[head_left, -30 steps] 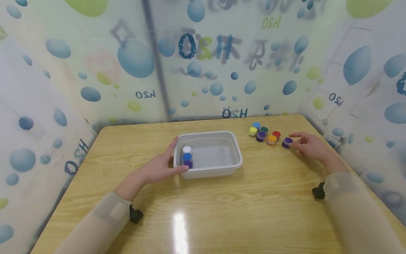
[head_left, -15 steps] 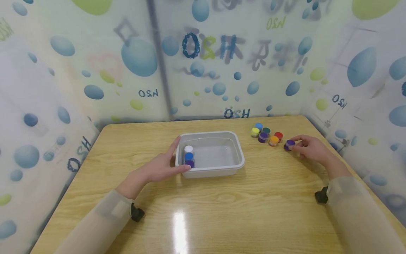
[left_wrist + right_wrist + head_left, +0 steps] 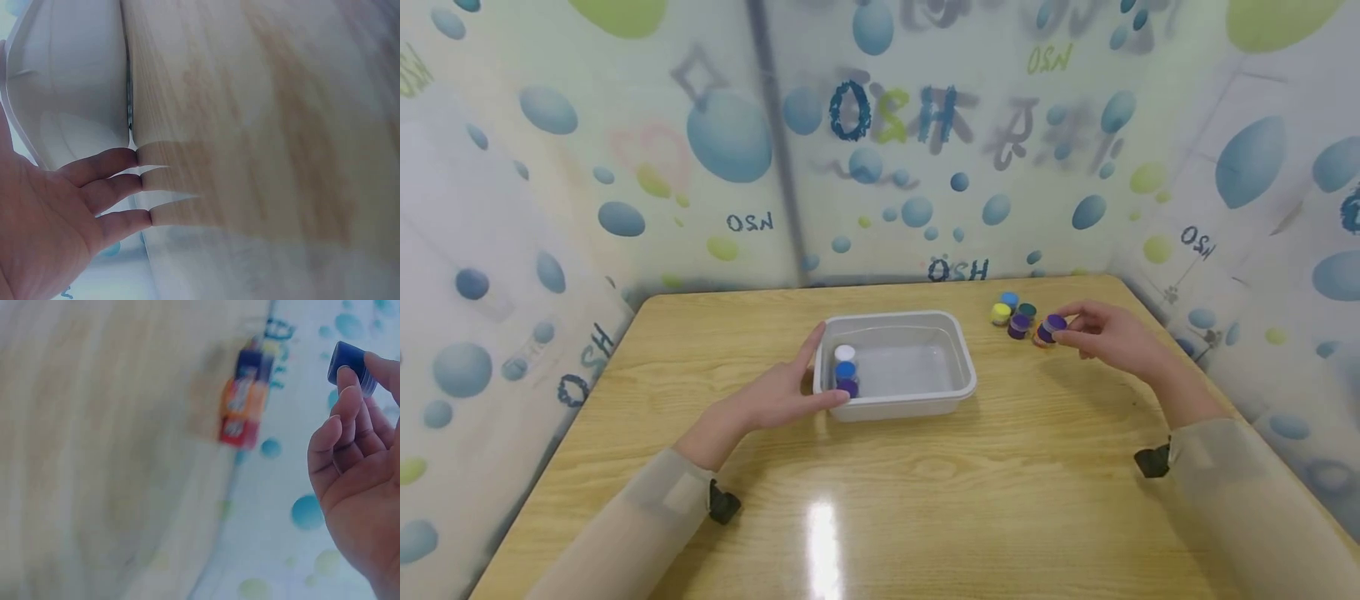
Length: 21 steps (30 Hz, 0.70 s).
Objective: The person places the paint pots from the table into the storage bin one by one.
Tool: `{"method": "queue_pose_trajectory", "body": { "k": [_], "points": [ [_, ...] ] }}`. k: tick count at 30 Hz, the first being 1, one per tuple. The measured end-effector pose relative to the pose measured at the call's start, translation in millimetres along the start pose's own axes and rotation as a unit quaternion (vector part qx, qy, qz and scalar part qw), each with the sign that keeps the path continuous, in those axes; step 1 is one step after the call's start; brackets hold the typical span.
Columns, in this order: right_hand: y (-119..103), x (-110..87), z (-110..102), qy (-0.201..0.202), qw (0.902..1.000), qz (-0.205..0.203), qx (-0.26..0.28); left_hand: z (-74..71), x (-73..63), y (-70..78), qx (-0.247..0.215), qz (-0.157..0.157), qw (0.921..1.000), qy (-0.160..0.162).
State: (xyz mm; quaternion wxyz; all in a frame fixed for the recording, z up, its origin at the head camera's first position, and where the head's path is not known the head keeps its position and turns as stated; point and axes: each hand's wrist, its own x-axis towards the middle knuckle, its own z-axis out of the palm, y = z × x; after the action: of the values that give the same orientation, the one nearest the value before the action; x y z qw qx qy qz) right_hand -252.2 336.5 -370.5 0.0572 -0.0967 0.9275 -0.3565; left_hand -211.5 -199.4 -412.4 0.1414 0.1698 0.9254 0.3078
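The right hand [image 3: 1105, 335] pinches a purple jar [image 3: 1051, 327], between two and three o'clock of the tray [image 3: 895, 409]; the left hand [image 3: 767, 400], fingers spread, touches the tray's nine-o'clock end; the jar, small in view, seems light, rigid, slick; best gripped round its sides.

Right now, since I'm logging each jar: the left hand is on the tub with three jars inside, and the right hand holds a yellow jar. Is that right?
Only the colour is wrong: the right hand holds a purple jar, not yellow, as the head view shows. The left hand is on the tub with three jars inside.
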Motion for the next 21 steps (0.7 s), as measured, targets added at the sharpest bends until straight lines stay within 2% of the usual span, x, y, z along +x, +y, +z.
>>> {"method": "queue_pose_trajectory", "body": {
  "k": [7,12,21],
  "points": [
    [-49,8.2,16,-0.022,0.9979,-0.048,0.038,1.1,0.2,-2.3,-0.001,0.0,1.0,0.0],
    [-77,16.7,33,-0.036,0.9939,-0.097,0.038,0.8,0.8,-1.4,0.001,0.0,1.0,0.001],
    [-111,35.4,65,-0.072,0.99,-0.113,0.043,0.8,2.1,-1.1,0.004,0.006,1.0,0.0]
  ]
}}
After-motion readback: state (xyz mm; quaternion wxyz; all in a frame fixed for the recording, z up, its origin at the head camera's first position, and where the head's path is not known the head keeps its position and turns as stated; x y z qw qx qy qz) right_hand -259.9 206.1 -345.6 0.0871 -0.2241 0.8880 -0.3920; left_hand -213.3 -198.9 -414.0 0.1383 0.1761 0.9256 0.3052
